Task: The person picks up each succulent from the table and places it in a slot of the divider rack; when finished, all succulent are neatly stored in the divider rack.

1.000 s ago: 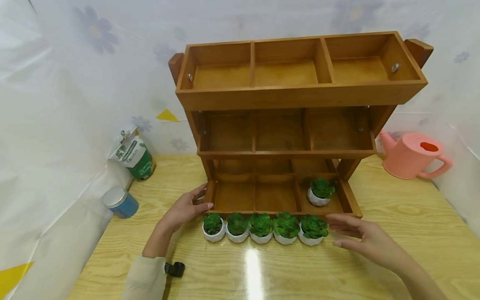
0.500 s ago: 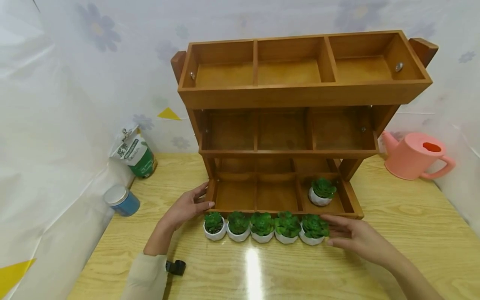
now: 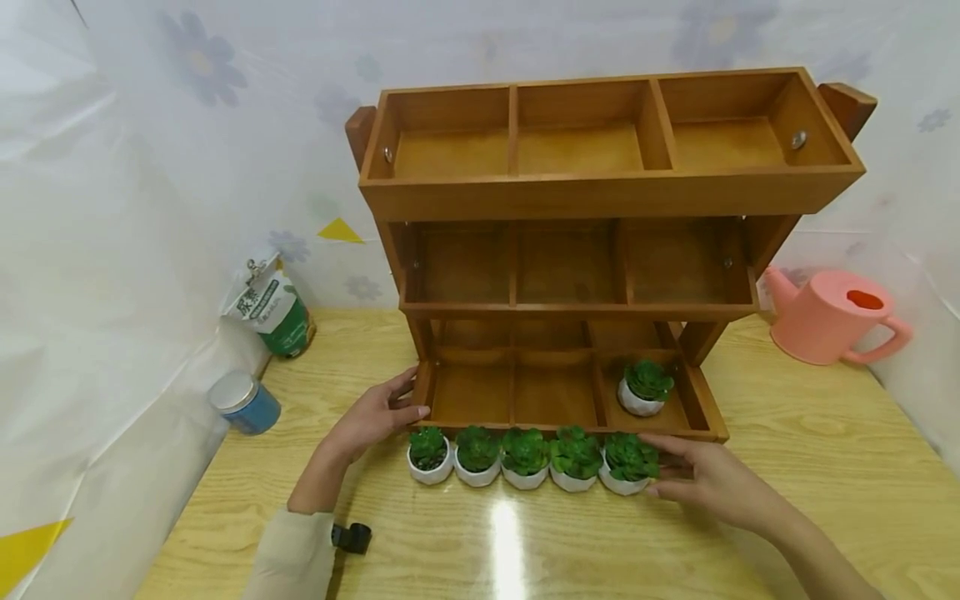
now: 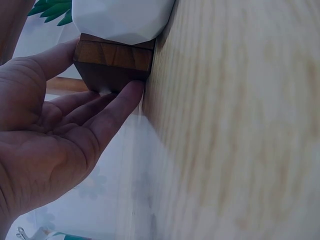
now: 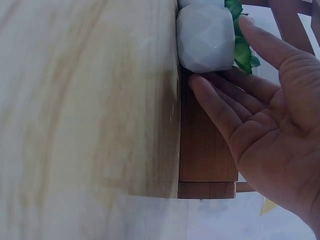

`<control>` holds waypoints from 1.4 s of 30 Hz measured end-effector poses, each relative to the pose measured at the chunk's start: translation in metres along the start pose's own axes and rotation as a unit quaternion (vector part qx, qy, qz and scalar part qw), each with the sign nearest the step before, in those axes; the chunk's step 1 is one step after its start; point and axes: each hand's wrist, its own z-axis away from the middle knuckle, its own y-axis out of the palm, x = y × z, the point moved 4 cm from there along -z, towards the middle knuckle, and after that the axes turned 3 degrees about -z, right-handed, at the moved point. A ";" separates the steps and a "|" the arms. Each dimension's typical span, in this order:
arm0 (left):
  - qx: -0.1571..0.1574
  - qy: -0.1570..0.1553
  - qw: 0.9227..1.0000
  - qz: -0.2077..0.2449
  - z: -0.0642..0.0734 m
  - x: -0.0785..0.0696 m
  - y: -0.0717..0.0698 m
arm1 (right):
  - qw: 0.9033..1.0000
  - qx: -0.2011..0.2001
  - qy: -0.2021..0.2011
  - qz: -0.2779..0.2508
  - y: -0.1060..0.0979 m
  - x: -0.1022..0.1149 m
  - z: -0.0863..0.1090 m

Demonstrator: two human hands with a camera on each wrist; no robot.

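Observation:
A three-tier wooden plant stand point(image 3: 611, 196) stands on the table. My left hand point(image 3: 372, 421) holds the left end of its lowest tray, thumb at the front rim and fingers along the outer side. Several green succulents in white faceted pots line up before the tray. At the right end of the row, my right hand point(image 3: 708, 479) reaches round a potted succulent point(image 3: 624, 482). Its fingers lie extended between pot and tray; in the right wrist view, fingertips point(image 5: 196, 81) meet the white pot point(image 5: 206, 40), with the thumb by the leaves. Another potted succulent point(image 3: 641, 403) sits in the tray's right compartment.
A pink watering can point(image 3: 817, 321) stands on the right. To the left are a green-and-white pouch point(image 3: 281, 321) with a clip and a blue jar point(image 3: 251, 408) with a silver lid. A patterned sheet hangs behind the stand.
My right hand has moved left to the end pot, its fingers now beside the leaves and behind the pot. The left hand stays on the tray end.

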 end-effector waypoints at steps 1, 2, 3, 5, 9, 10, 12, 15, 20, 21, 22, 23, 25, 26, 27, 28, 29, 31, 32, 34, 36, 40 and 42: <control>-0.001 0.000 1.000 -0.002 0.000 0.000 0.000 | 1.000 -0.002 -0.002 0.004 0.000 0.001 0.000; -0.002 0.000 1.000 -0.004 0.000 0.000 -0.001 | 1.000 -0.005 -0.005 0.010 0.000 0.001 0.000; -0.003 0.000 1.000 -0.005 0.000 0.001 -0.001 | 1.000 -0.009 -0.007 0.019 0.000 0.002 -0.001; -0.004 0.001 1.000 -0.007 0.000 0.001 -0.001 | 0.999 -0.016 -0.012 0.036 0.000 0.004 -0.001; -0.001 0.000 1.000 -0.005 0.000 0.001 -0.001 | 0.997 -0.025 -0.016 0.074 0.003 0.007 -0.004; -0.001 0.000 1.000 -0.005 0.000 0.001 -0.001 | 0.997 -0.022 -0.014 0.079 0.004 0.007 -0.005; 0.000 -0.001 1.000 -0.004 -0.001 0.001 -0.001 | 0.996 -0.016 -0.012 0.084 0.006 0.008 -0.007; -0.001 -0.001 1.000 -0.004 -0.001 0.002 -0.001 | 0.995 -0.009 -0.013 0.095 0.008 0.009 -0.010; -0.001 0.000 1.000 -0.005 -0.001 0.001 -0.001 | 0.992 -0.021 -0.024 0.125 0.009 0.012 -0.011; 0.000 0.000 1.000 -0.004 -0.001 0.001 -0.001 | 0.991 -0.023 -0.027 0.131 0.009 0.012 -0.011; 0.000 0.001 1.000 -0.002 -0.001 0.002 -0.001 | 0.991 -0.025 -0.026 0.131 0.008 0.012 -0.011; 0.001 0.001 1.000 0.000 -0.001 0.002 -0.001 | 0.991 -0.029 -0.024 0.132 0.008 0.012 -0.010; 0.001 0.001 1.000 0.001 -0.001 0.002 -0.001 | 0.990 -0.032 -0.025 0.135 0.006 0.013 -0.009; 0.001 0.001 1.000 0.001 -0.001 0.002 -0.001 | 0.990 -0.035 -0.026 0.136 0.005 0.013 -0.008; -0.001 0.001 1.000 -0.002 -0.001 0.003 -0.001 | 0.990 -0.038 -0.028 0.136 0.003 0.013 -0.007; -0.003 0.002 1.000 -0.006 -0.001 0.002 -0.001 | 0.990 -0.042 -0.028 0.131 0.002 0.014 -0.007; -0.005 0.002 1.000 -0.010 -0.001 0.002 -0.001 | 0.990 -0.044 -0.030 0.129 0.001 0.015 -0.006; -0.009 0.002 1.000 -0.017 -0.001 0.002 -0.001 | 0.990 -0.052 -0.041 0.128 -0.002 0.017 -0.004; -0.011 0.002 1.000 -0.020 -0.001 0.002 -0.002 | 0.989 -0.054 -0.047 0.126 -0.003 0.018 -0.004; -0.012 0.000 1.000 -0.021 -0.002 0.002 -0.002 | 0.990 -0.058 -0.053 0.121 -0.006 0.022 -0.002; -0.013 -0.002 1.000 -0.019 -0.002 0.002 -0.002 | 0.988 -0.063 -0.055 0.126 -0.009 0.024 0.000; -0.014 -0.006 1.000 -0.019 -0.001 0.002 -0.001 | 0.987 -0.072 -0.058 0.134 -0.013 0.027 0.003; -0.014 -0.006 1.000 -0.019 -0.001 0.002 -0.001 | 0.985 -0.082 -0.064 0.139 -0.016 0.029 0.004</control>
